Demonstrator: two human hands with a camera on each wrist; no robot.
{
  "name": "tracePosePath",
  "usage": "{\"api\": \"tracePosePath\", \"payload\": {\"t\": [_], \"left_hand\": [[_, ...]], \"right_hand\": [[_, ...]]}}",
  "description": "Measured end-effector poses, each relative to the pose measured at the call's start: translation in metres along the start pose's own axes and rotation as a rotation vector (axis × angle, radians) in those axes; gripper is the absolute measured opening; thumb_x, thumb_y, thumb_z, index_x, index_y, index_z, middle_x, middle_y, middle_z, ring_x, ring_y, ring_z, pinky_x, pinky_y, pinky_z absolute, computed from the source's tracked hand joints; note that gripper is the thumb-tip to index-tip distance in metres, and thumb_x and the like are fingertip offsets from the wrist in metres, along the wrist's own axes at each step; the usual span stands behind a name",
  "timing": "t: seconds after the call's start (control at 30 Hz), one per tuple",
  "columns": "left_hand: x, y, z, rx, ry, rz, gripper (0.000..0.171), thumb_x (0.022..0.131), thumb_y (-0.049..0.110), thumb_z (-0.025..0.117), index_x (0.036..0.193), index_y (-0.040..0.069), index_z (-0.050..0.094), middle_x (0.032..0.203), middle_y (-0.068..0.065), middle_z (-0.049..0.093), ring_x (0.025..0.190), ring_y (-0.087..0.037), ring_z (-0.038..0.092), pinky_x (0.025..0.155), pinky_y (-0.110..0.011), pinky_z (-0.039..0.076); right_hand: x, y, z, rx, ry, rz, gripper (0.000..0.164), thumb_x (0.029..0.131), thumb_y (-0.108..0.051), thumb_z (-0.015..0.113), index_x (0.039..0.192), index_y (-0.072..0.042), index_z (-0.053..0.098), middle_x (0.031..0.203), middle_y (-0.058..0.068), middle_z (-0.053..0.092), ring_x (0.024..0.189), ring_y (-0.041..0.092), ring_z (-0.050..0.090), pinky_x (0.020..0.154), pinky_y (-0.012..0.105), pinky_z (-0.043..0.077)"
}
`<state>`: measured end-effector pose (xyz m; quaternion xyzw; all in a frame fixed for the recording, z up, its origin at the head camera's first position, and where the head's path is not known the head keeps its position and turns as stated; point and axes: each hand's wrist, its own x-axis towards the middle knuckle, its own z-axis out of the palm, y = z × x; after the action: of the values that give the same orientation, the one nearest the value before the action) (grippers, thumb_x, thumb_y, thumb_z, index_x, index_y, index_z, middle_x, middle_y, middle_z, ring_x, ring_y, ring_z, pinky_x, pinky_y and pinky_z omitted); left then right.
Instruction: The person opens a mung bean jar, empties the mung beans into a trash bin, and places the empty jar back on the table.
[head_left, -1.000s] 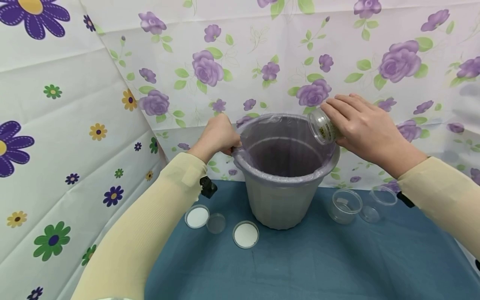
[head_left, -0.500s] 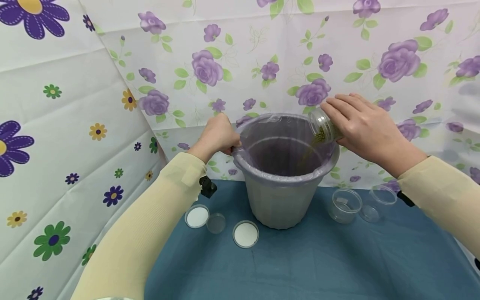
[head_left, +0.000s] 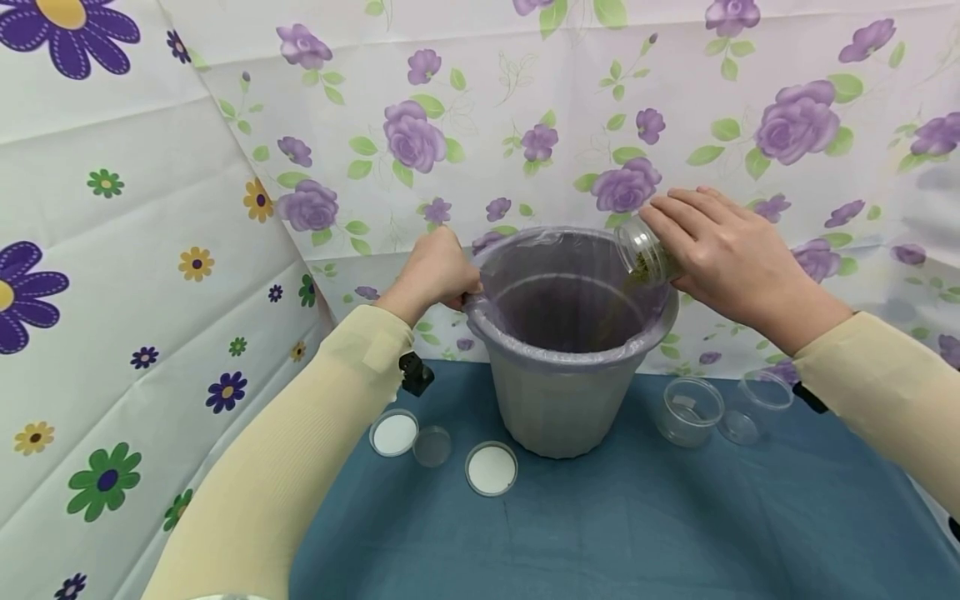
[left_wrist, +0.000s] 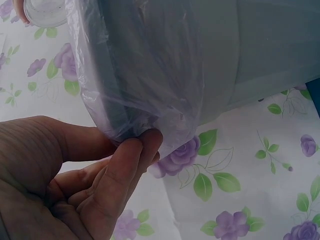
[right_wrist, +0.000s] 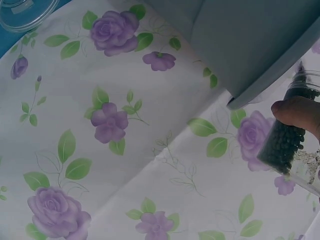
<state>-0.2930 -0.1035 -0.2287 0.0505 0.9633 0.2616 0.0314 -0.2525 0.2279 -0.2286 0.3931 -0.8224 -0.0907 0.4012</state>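
A grey bucket (head_left: 562, 408) stands on the blue cloth, lined with a thin purple plastic bag (head_left: 517, 292) folded over its rim. At the rim's left side my left hand (head_left: 438, 271) pinches the bag's edge; the left wrist view shows thumb and fingertips meeting on the plastic (left_wrist: 170, 117). Above the right side of the rim, my right hand (head_left: 731, 254) grips a clear jar (head_left: 643, 248), tilted with its mouth toward the bucket. Small greenish beans (right_wrist: 285, 142) lie inside the jar and spill from its mouth. The bucket's bottom is dark.
Right of the bucket stand a clear tub (head_left: 690, 412) and a second clear container (head_left: 765, 392). On the left lie two white-faced round lids (head_left: 394, 435) and a clear disc (head_left: 432, 447). Flowered sheets (head_left: 525, 100) hang behind and to the left.
Beans have slid to the jar's mouth and begun falling into the bucket; a second ago none were falling. Both hands have stayed nearly in place.
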Motion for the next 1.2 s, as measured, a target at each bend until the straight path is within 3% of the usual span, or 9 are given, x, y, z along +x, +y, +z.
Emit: {"api": "tracePosePath", "payload": {"t": [0.3,0.6,1.2], "left_hand": [[-0.0002,-0.0005,-0.0004,-0.013,-0.002,-0.005,0.022,0.075,0.008,0.066,0.055,0.009,0.058,0.055,-0.011,0.065,0.053,-0.023,0.067,0.040,-0.022,0.044],[-0.0002,-0.0003,-0.0004,-0.014,-0.003,-0.005,0.021,0.075,0.008,0.067,0.055,0.009,0.059,0.057,-0.012,0.066,0.052,-0.022,0.067,0.041,-0.022,0.044],[0.0000,0.0000,-0.0003,-0.013,-0.006,-0.013,0.017,0.074,0.008,0.066,0.058,0.008,0.061,0.060,-0.013,0.067,0.049,-0.020,0.066,0.041,-0.022,0.044]], "right_hand": [[0.0000,-0.0003,0.0020,0.001,0.023,-0.003,0.094,0.053,-0.005,0.088,0.136,-0.003,0.046,0.125,0.021,0.057,0.117,0.038,0.052,0.105,0.049,0.038],[0.0006,0.0011,0.0011,-0.060,-0.032,-0.013,0.082,0.064,-0.009,0.083,0.137,-0.002,0.044,0.128,0.021,0.056,0.120,0.037,0.051,0.105,0.049,0.038],[0.0020,0.0006,0.0014,-0.063,-0.006,-0.025,0.082,0.062,-0.006,0.084,0.135,-0.001,0.046,0.126,0.021,0.058,0.117,0.037,0.053,0.103,0.050,0.040]]}}
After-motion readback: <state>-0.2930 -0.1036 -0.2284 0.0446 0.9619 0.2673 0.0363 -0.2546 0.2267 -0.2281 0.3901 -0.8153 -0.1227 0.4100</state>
